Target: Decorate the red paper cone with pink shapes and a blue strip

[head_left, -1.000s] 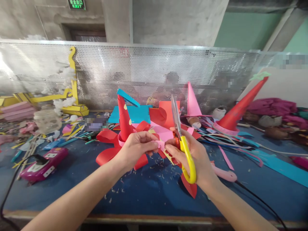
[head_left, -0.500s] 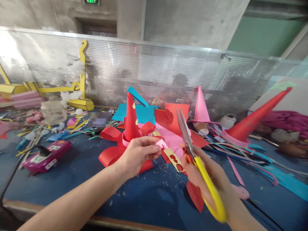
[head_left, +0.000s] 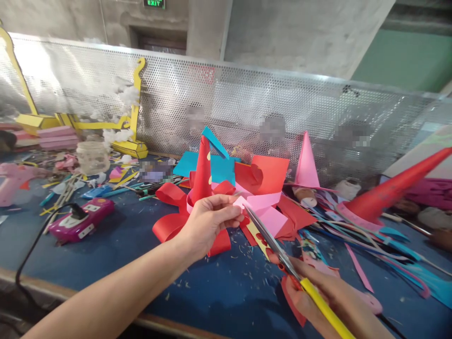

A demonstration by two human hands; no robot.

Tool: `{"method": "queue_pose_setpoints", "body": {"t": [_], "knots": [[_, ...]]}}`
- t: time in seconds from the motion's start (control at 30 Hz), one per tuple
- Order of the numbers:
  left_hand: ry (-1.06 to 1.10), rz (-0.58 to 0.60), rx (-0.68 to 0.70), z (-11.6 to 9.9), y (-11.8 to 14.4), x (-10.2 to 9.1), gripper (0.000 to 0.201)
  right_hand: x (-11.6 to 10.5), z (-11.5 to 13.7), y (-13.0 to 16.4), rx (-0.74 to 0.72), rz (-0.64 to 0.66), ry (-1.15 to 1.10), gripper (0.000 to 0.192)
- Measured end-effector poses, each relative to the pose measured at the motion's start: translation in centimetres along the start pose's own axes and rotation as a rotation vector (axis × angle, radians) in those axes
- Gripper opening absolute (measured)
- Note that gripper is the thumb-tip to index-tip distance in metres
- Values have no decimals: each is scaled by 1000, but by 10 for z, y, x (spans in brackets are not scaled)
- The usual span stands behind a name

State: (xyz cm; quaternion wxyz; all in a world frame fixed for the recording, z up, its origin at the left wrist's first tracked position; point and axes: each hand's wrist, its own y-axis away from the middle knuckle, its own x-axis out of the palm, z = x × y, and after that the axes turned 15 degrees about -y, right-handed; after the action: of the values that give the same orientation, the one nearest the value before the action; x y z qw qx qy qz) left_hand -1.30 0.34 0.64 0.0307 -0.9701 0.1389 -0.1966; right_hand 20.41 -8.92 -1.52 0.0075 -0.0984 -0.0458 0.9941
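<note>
Between the thumb and fingers of my left hand [head_left: 214, 217] is a small piece of pale pink foam sheet [head_left: 241, 202]. My right hand [head_left: 307, 287] grips scissors [head_left: 270, 238] with yellow and orange handles; their blade tips reach the edge of the pink piece. Behind my left hand stands a red cone [head_left: 202, 172] with yellow dots, a blue strip [head_left: 216, 142] at its tip and looped red bands [head_left: 169, 230] round its base. Under the scissors lies a yellow strip [head_left: 253, 233] with red spots. Pink sheets [head_left: 271, 219] and a red sheet [head_left: 270, 174] lie beyond.
A magenta power strip [head_left: 83, 220] with a plugged-in cord sits at the left. A pink cone [head_left: 305, 165] and another red cone [head_left: 399, 193] are at the right, near loose strips. A perforated metal screen [head_left: 233, 108] runs along the back; blurred people show behind it.
The scissors have swung down and left, bringing their tips to the pink piece. My left hand keeps its hold. The whole view has shifted, so things appear further right.
</note>
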Motion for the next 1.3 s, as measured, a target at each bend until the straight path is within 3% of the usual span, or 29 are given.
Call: {"method": "queue_pose_setpoints", "body": {"t": [0.2,0.97,1.3], "knots": [[14,22,6,0,2,1,11,0,-2,-1,-42,-63,47,70],[5,35,-63,-6,7,2,14,0,-2,-2,53,-4,-49,77],[22,39,-87,-5,7,5,15,1,-30,-7,66,49,-150,76]]}}
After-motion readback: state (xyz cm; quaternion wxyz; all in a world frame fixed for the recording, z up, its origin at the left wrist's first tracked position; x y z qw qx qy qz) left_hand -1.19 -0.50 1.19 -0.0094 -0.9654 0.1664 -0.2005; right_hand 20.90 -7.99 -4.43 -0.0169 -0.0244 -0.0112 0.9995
